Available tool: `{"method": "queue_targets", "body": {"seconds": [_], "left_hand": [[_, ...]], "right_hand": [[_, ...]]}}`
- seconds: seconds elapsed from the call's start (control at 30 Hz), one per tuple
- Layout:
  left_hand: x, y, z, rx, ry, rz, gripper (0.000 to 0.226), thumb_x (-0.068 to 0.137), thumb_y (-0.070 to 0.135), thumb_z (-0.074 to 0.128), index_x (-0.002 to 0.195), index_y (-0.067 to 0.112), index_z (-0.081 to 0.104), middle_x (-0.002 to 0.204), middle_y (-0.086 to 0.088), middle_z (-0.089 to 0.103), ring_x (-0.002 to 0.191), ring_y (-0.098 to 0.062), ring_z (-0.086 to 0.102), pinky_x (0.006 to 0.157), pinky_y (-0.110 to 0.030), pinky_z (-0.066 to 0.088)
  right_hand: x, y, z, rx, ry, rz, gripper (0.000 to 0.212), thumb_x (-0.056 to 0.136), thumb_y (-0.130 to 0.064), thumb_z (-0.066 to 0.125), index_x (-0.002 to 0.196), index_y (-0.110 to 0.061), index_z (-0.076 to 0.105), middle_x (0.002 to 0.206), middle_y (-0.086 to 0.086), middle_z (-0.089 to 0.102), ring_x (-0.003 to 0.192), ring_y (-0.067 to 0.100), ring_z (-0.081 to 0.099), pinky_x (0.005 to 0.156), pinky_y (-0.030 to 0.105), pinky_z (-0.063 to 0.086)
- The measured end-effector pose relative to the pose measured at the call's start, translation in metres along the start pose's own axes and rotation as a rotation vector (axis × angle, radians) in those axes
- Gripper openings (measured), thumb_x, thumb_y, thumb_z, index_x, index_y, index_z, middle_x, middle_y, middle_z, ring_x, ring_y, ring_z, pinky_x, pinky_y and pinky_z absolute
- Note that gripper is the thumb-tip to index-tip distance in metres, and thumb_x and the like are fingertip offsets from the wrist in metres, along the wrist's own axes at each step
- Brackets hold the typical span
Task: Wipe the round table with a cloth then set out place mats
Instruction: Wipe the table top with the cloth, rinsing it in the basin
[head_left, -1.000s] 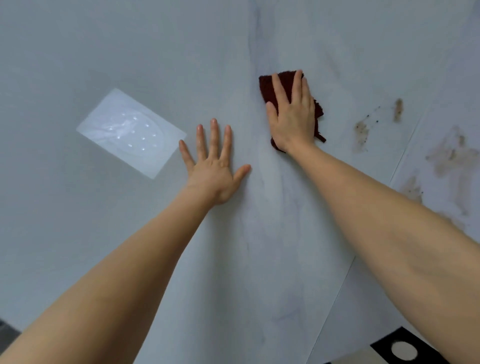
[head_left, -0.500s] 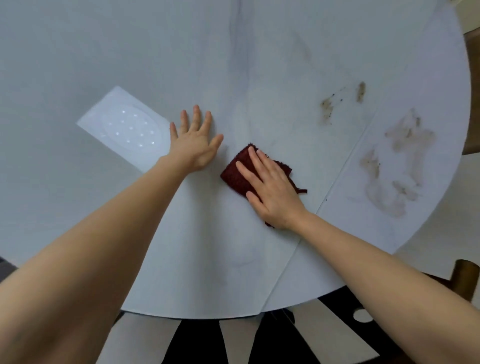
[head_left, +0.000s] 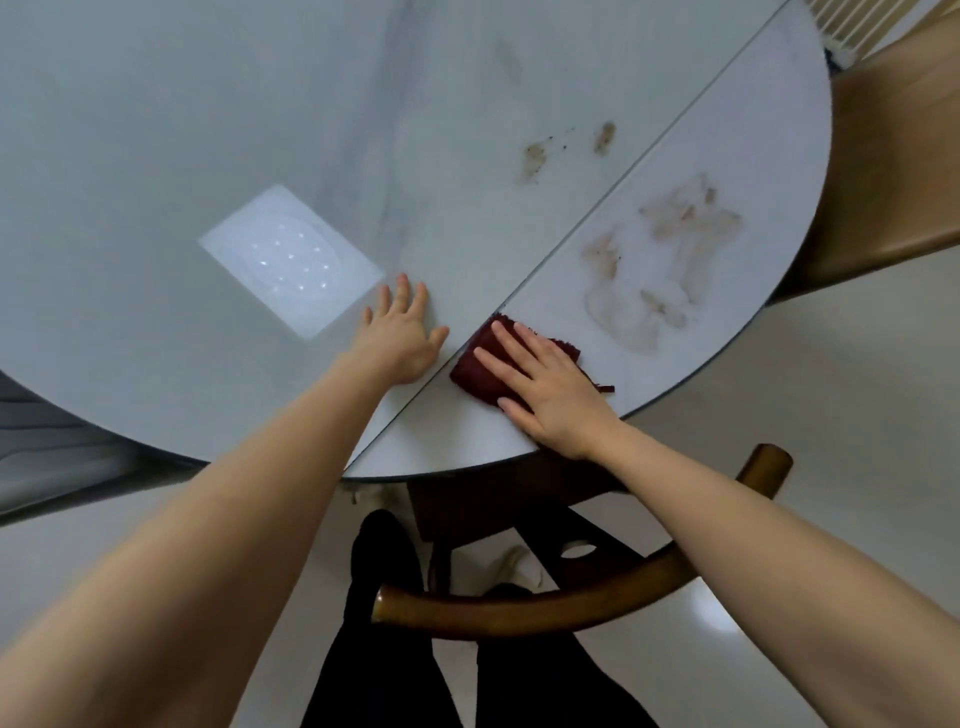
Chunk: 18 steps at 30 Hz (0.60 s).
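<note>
A round white marble table (head_left: 156, 130) fills the upper view, with a seam running diagonally across its right part. My right hand (head_left: 545, 384) lies flat with straight fingers on a dark red cloth (head_left: 475, 366), pressing it onto the table close to the near edge. My left hand (head_left: 402, 338) rests flat on the tabletop just left of the cloth, fingers spread. Brown smeared stains (head_left: 670, 265) lie to the right of the cloth, and smaller brown spots (head_left: 535, 156) sit farther back. No place mats are in view.
A bright rectangular light reflection (head_left: 293, 260) shows on the table left of my hands. A wooden chair with a curved back (head_left: 519, 613) stands under me at the table's near edge. Another wooden chair (head_left: 893, 156) stands at the right.
My right hand has dragged the cloth from the far middle of the table toward me to the near edge. My left hand has stayed flat on the table. The view has pulled back.
</note>
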<state>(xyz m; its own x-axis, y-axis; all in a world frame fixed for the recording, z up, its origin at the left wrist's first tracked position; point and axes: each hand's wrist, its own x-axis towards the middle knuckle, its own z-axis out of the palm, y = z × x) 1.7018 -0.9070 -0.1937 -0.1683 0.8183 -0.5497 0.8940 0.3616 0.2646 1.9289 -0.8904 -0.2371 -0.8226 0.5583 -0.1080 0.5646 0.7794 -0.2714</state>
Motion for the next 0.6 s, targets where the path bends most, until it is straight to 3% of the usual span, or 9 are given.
{"method": "queue_targets", "body": {"seconds": [0.1, 0.2, 0.3, 0.4, 0.53, 0.6], "left_hand": [[-0.013, 0.021, 0.01, -0.001, -0.06, 0.036, 0.067, 0.102, 0.043, 0.029, 0.154, 0.014, -0.003, 0.16, -0.006, -0.016, 0.148, -0.028, -0.009, 0.119, -0.042, 0.002], [-0.015, 0.027, 0.01, 0.017, -0.069, 0.03, 0.067, 0.103, 0.04, 0.03, 0.154, 0.014, -0.005, 0.16, -0.006, -0.017, 0.148, -0.029, -0.01, 0.119, -0.039, 0.003], [-0.014, 0.03, 0.007, 0.034, -0.095, 0.028, 0.069, 0.103, 0.041, 0.032, 0.154, 0.014, -0.007, 0.159, -0.006, -0.018, 0.147, -0.029, -0.011, 0.119, -0.038, 0.002], [-0.016, 0.029, 0.004, 0.041, -0.122, 0.046, 0.07, 0.102, 0.041, 0.034, 0.154, 0.015, -0.006, 0.16, -0.005, -0.017, 0.148, -0.028, -0.01, 0.119, -0.038, 0.003], [-0.018, 0.026, -0.002, 0.061, -0.171, 0.042, 0.069, 0.102, 0.039, 0.034, 0.154, 0.016, -0.005, 0.16, -0.003, -0.018, 0.148, -0.026, -0.009, 0.119, -0.04, 0.005], [-0.019, 0.026, -0.003, 0.066, -0.189, 0.056, 0.07, 0.102, 0.039, 0.034, 0.154, 0.015, -0.006, 0.16, -0.004, -0.019, 0.148, -0.027, -0.01, 0.12, -0.039, 0.004]], "right_hand": [[0.009, 0.004, -0.012, 0.015, 0.071, 0.26, 0.06, 0.096, -0.042, 0.029, 0.153, -0.025, 0.024, 0.162, 0.005, 0.012, 0.148, 0.03, 0.012, 0.12, 0.046, 0.014], [0.037, -0.007, -0.021, 0.015, 0.105, 0.539, 0.057, 0.1, -0.027, 0.037, 0.154, -0.019, 0.02, 0.162, 0.008, 0.01, 0.146, 0.034, 0.012, 0.118, 0.048, 0.013], [0.029, -0.022, -0.015, -0.058, 0.105, 0.396, 0.054, 0.093, -0.008, 0.043, 0.147, -0.012, 0.037, 0.155, 0.015, 0.029, 0.133, 0.043, 0.034, 0.103, 0.054, 0.033], [0.022, -0.018, -0.021, -0.361, 0.076, 0.282, 0.053, 0.081, -0.004, 0.038, 0.131, -0.01, 0.055, 0.136, 0.015, 0.052, 0.109, 0.038, 0.056, 0.08, 0.045, 0.048], [0.041, -0.026, -0.032, -0.31, 0.045, 0.49, 0.046, 0.09, -0.003, 0.041, 0.137, -0.002, 0.04, 0.143, 0.018, 0.037, 0.12, 0.038, 0.043, 0.092, 0.045, 0.039], [0.031, -0.036, -0.024, -0.323, 0.027, 0.418, 0.046, 0.085, -0.003, 0.044, 0.131, -0.002, 0.049, 0.137, 0.018, 0.046, 0.113, 0.037, 0.051, 0.083, 0.042, 0.045]]}}
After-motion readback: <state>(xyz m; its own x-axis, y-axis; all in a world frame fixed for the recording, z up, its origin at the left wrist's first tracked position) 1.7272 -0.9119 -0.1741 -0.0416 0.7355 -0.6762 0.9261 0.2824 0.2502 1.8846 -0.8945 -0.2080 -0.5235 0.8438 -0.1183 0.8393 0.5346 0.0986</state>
